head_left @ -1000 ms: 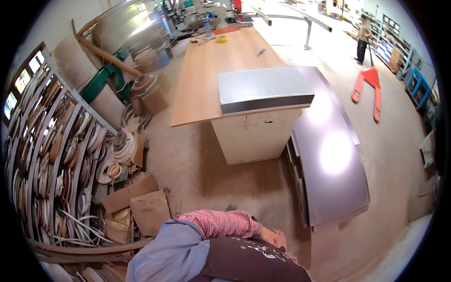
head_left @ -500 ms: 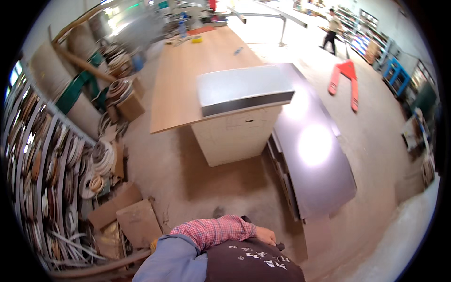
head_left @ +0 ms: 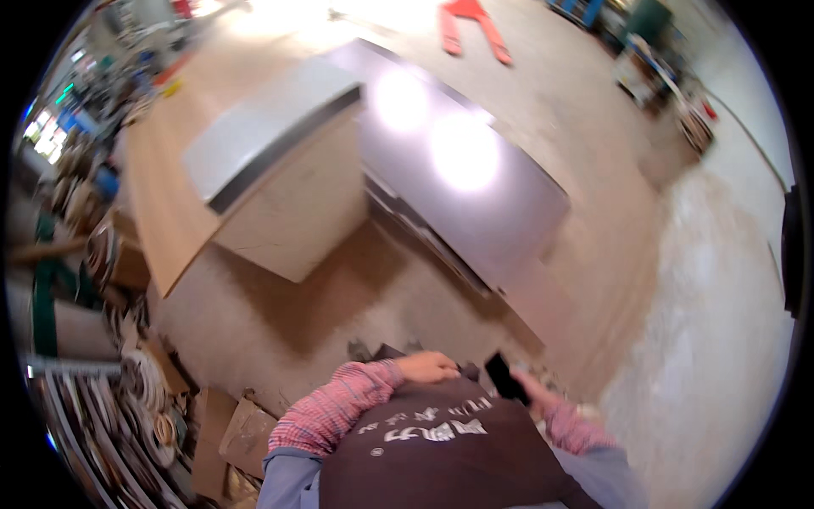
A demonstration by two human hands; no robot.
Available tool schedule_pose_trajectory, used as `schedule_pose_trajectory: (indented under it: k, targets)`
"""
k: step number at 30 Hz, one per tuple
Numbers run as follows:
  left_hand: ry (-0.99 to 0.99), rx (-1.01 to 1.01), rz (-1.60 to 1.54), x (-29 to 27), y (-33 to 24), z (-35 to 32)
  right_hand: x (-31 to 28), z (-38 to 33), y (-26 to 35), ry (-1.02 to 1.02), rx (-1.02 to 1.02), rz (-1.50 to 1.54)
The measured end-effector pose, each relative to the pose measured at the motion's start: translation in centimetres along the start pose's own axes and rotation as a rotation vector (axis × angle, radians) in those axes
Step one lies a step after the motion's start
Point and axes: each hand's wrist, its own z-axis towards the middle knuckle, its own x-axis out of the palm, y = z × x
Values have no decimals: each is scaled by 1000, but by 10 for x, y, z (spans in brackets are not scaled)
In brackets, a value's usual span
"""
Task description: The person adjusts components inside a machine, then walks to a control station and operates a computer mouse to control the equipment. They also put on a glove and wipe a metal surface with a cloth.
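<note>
Concrete floor (head_left: 212,331) spreads around the person. A flat black object (head_left: 507,378) sits clamped in the right hand (head_left: 543,394), beside the brown apron (head_left: 458,475). The left hand (head_left: 426,366) is at the apron's far edge; whether it grips anything, I cannot tell. Ahead are stacked panels (head_left: 509,229), a wooden tabletop (head_left: 165,187) left of them, and a red pallet jack (head_left: 468,8) beyond.

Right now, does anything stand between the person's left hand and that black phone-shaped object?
Nothing visible does. A gap separates the left hand, at the edge of the brown apron, from the black phone-shaped object in the right hand; blur hides finer detail.
</note>
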Motion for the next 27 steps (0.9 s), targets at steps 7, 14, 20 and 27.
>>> schedule_pose_trajectory:
  k: [7,14,20,27]
  targets:
    - [45,-31,-11,-1,-20,-9,110,-46,129,444,-677,461]
    - [23,-36,7,-7,-25,-7,144,-49,146,633,-771,531]
    - [9,-20,-12,-9,-29,-6,138,-40,145,687,-723,591]
    - [31,-8,-6,-12,-28,2,132,-35,146,667,-708,621]
